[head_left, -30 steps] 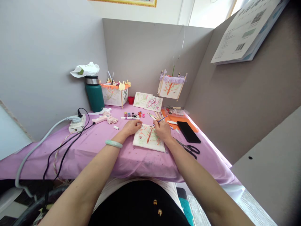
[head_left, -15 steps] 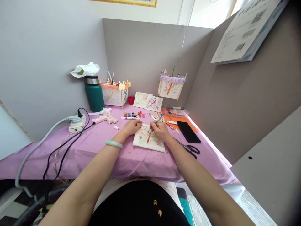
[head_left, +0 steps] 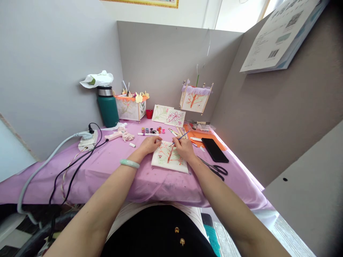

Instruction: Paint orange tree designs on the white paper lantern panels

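Observation:
A white square panel (head_left: 169, 166) painted with a reddish-orange tree and green dabs lies on the purple cloth. In my right hand (head_left: 184, 148) is a thin blue brush (head_left: 184, 134), pinched between the fingers, its tip low over the upper part of the panel. My left hand (head_left: 151, 144) rests at the panel's upper left corner with fingers closed together; whatever they may hold is too small to make out. Beyond the hands sit small paint pots (head_left: 153, 130) and a purple-white marker (head_left: 148, 134).
Black scissors (head_left: 218, 169) and a phone (head_left: 215, 150) lie on the right. At the left are a glue gun (head_left: 115, 135), a power strip (head_left: 88, 140) with cables and a green bottle (head_left: 108, 110). A painted lantern (head_left: 194, 101) hangs behind.
My right hand has shifted slightly up and to the right, and the brush has moved with it and leans lower. My left hand and the panel are where they were.

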{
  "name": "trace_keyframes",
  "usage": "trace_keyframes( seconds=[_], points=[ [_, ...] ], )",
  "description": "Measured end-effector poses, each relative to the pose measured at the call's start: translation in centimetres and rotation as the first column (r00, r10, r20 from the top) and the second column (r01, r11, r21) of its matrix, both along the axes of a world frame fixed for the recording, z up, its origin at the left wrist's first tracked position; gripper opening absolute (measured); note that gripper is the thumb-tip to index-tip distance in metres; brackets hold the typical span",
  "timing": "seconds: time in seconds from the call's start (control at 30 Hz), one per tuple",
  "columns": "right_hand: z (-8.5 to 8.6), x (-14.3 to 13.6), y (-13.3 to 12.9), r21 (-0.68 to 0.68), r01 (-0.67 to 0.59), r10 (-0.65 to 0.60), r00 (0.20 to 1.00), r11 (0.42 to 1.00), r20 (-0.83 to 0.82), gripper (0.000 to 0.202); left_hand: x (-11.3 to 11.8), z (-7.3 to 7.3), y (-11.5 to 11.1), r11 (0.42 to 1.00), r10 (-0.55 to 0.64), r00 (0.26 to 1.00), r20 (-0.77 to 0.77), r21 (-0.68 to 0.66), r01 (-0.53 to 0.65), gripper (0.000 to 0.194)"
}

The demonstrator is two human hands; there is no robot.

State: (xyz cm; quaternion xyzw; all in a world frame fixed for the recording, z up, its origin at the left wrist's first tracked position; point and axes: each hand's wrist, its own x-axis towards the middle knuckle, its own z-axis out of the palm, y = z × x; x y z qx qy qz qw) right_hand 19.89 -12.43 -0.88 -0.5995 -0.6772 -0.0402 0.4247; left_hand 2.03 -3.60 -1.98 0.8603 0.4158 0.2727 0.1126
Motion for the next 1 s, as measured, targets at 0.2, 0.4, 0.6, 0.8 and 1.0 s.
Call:
trace_keyframes(
  seconds=[0.2,0.4,0.6,0.8,1.0],
  points=[
    [0.01,0.17,0.04,0.008,0.05,-0.051,0.997,0.999,0.05,0.032,0.02,-0.05,0.03,1.0,0.005,1.0,-0.009,-0.001,-0.005,0.034],
    [0.27,-0.16,-0.33,-0.053,-0.139,0.14,0.99,0.989,0.023,0.031,0.06,0.06,-0.07,1.0,0.001,1.0,-0.013,-0.011,-0.001,0.034],
    [0.18,-0.23,-0.39,-0.074,-0.206,0.205,0.979,0.976,-0.022,0.031,0.07,0.15,-0.15,1.0,0.0,1.0,-0.017,-0.003,0.0,0.034],
    [0.09,-0.11,-0.24,-0.038,-0.085,0.084,0.996,0.996,-0.01,0.034,0.07,0.15,-0.11,1.0,0.01,1.0,-0.006,-0.011,-0.01,0.034],
    [0.0,0.16,0.06,0.004,0.045,-0.045,0.999,0.999,0.029,0.033,0.02,0.08,-0.07,1.0,0.005,1.0,-0.006,-0.016,-0.005,0.035]
  ],
)
